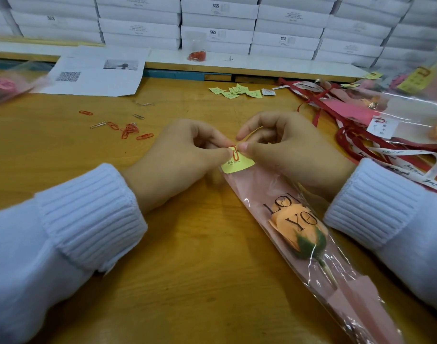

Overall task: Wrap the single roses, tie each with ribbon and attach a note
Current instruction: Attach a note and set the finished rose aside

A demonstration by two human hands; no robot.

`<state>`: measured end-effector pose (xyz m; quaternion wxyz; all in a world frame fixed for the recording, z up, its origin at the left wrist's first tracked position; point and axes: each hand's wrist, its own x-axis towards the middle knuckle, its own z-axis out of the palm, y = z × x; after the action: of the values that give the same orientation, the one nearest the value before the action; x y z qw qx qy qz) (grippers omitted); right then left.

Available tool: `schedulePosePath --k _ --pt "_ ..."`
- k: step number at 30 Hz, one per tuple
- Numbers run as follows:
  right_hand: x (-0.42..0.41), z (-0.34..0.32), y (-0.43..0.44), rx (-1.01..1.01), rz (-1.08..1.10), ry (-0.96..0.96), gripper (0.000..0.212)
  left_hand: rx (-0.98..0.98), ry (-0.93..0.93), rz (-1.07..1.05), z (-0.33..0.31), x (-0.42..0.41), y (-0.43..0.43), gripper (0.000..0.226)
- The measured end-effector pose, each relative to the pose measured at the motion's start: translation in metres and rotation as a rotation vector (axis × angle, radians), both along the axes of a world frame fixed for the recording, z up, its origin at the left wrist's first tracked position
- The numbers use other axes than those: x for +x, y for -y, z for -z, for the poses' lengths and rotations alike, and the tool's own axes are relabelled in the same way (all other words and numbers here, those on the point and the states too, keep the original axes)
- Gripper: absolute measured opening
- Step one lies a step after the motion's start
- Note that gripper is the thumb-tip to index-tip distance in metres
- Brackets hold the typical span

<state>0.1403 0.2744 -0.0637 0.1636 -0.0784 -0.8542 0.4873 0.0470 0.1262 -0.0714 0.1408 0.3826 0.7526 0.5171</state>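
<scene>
One peach fabric rose (299, 229) lies inside one clear-and-pink plastic sleeve (356, 301) on the yellow wooden table (187, 269), with its bloom toward the hands and its stem toward the near right corner. The sleeve's black print reads "LO" over "YO" (the rest of each word is lost in a fold). At the sleeve's open mouth sits one yellow paper note (238, 165) with handwritten characters too small to read, and one red wire paper clip (235, 153) sits on its top edge. The left hand (185, 157) pinches that clip between thumb and forefinger, its other fingers curled. The right hand (289, 150) pinches the note just beside the clip in the same way. To the left lie two silver clips and a scatter of loose red clips (129, 130), some tangled past counting. Beyond are about seven small green slips (234, 91), one printed sheet with a QR code (88, 73) and stacked white boxes (286, 28), four of them showing "SGS".
</scene>
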Motion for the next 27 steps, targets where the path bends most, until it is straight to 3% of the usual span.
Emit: schedulePosePath --k 7,18,22,27 --pt "-0.0002 0.0005 0.0010 0.035 -0.004 -0.020 0.004 -0.009 0.013 -0.008 0.0030 -0.0013 0.0006 0.002" --pt "0.0011 -0.0008 -0.0022 -0.009 -0.036 -0.042 0.012 -0.080 0.031 0.008 0.0034 -0.0005 -0.0020 0.028" --pt "0.0020 -0.0020 -0.0014 -0.054 -0.099 -0.044 0.012 -0.072 0.009 0.043 0.0033 0.0004 -0.0010 0.027" --pt "0.0021 -0.0018 -0.0014 0.029 -0.101 -0.041 0.010 -0.033 -0.004 0.049 0.0031 0.0020 -0.0002 0.023"
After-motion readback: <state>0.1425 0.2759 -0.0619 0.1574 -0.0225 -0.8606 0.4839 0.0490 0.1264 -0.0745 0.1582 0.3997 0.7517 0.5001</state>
